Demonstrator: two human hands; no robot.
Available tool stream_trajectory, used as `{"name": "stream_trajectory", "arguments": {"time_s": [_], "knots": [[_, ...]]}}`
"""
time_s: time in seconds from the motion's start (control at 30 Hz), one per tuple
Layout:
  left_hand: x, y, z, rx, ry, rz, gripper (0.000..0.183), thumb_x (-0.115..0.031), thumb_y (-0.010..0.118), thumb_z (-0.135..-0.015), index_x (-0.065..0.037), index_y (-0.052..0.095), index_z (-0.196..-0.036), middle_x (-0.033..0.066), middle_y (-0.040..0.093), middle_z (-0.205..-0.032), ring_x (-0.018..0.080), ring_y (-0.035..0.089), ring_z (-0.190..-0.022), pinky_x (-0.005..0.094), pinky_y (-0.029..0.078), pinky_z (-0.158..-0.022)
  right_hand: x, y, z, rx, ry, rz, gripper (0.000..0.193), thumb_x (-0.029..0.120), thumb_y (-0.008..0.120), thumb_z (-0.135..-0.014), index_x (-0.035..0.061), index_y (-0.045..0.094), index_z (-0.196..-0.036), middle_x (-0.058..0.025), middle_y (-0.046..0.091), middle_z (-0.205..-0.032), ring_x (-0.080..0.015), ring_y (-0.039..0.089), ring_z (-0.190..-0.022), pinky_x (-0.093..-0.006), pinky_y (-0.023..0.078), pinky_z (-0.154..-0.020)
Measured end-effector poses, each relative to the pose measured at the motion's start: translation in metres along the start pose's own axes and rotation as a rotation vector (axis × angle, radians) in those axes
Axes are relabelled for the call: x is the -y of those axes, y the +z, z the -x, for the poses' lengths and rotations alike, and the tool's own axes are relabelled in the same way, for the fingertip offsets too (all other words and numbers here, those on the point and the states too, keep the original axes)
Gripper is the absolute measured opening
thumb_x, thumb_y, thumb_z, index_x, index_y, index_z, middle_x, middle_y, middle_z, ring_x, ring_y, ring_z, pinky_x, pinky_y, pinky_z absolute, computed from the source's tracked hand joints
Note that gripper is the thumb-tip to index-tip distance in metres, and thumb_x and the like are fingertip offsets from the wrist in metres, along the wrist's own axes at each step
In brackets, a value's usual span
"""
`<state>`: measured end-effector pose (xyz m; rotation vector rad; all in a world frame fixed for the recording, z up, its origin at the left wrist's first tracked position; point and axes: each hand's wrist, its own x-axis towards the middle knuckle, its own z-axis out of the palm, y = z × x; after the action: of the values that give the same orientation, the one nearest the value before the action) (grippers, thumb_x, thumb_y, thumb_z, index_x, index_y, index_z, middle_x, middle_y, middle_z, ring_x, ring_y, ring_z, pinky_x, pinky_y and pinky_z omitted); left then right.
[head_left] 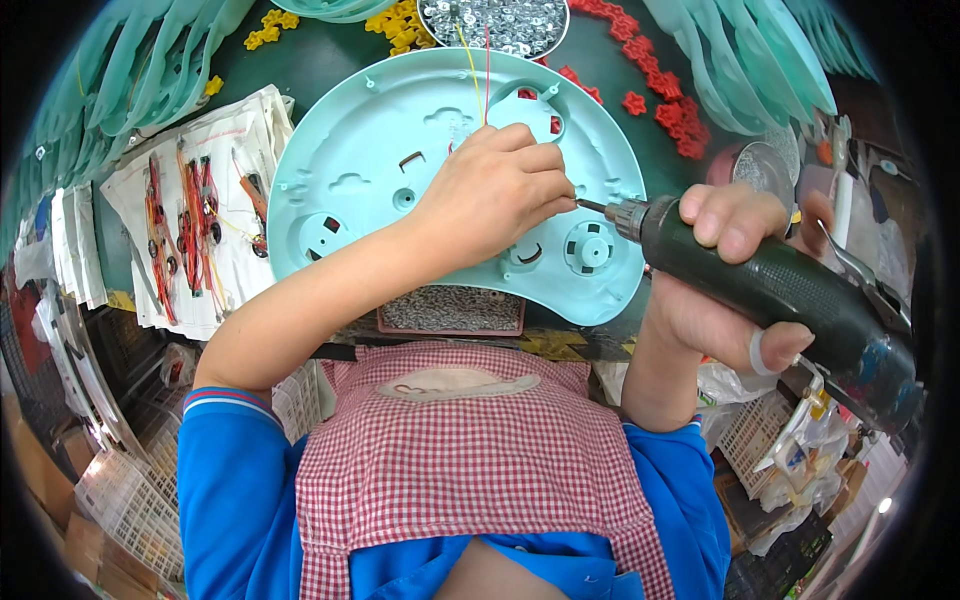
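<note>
A turquoise, kidney-shaped plastic shell (345,130) lies on the table with its ribbed inner side up. Above its middle is my left hand (495,190), fingers closed together; anything pinched in them is hidden or too small to name. My right hand (735,225) grips a dark electric screwdriver (775,270), held almost level over the shell's right edge. Its bit (592,206) points left and meets the fingertips of my left hand. A thin yellow wire (470,60) and a red wire (487,75) rise from behind my left hand.
Red star-shaped parts (665,85) and yellow ones (400,28) lie behind the shell, beside a bowl of small clear-and-metal pieces (495,25). Wired assemblies (195,220) rest on white cloth at left. A tray of screws (450,310) sits in front. Turquoise shells (745,60) stack at both sides.
</note>
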<state>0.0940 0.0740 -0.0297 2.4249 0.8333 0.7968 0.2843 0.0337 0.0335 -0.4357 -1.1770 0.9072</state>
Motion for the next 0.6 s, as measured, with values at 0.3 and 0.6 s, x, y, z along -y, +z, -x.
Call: {"name": "stream_trajectory", "arguments": {"time_s": [0.3,0.6], "knots": [[-0.0002,-0.0029,0.0016,-0.045,-0.113,0.282,0.016,-0.012,0.077,-0.073,-0.010,0.073,-0.087,0.0004,0.066,-0.076,0.0203,0.056,-0.076,0.0337,0.048,-0.069,-0.0024,0.0033,-0.0011,0.007,0.021,-0.042,0.091,0.068,0.061,-0.079,0.0062,0.037,-0.140,-0.0075,0.055,-0.084,-0.0208,0.053,-0.077,-0.0382,0.044,-0.073],[-0.0067,-0.0084,0.0054,0.002,-0.221,0.331,0.017,-0.006,0.076,-0.073,-0.011,0.075,-0.090,0.0004,0.068,-0.078,0.0186,0.059,-0.079,0.0319,0.049,-0.070,0.0016,0.0065,0.0024,-0.091,0.007,-0.059,0.101,0.073,0.063,-0.076,0.0046,0.028,-0.141,-0.0091,0.057,-0.081,-0.0227,0.057,-0.073,-0.0396,0.049,-0.069]]}}
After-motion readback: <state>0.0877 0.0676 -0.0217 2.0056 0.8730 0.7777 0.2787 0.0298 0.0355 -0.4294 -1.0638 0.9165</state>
